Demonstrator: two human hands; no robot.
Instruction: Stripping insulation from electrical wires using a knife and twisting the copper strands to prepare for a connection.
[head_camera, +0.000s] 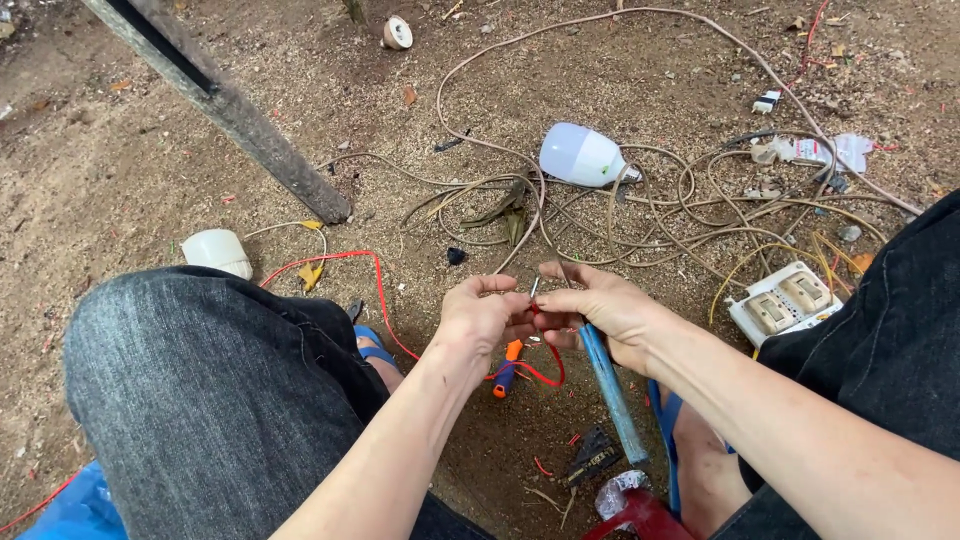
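Pinching the bared end of a red wire (540, 372) between both thumbs and forefingers, above the dirt ground (120, 180). Left hand (480, 315) closed on the wire; right hand (600, 305) closed on it too, with a blue-handled tool (612, 395) tucked under its fingers. Risk: the thin strands could fray or snap if twisted hard. Tangled beige cable (600, 215) and a white bulb (582, 157) lie just beyond.

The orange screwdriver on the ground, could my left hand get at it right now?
Probably yes. The orange screwdriver lies in the open on the dirt just below the left hand, nothing covering it, but that hand pinches the red wire and would have to release it first.
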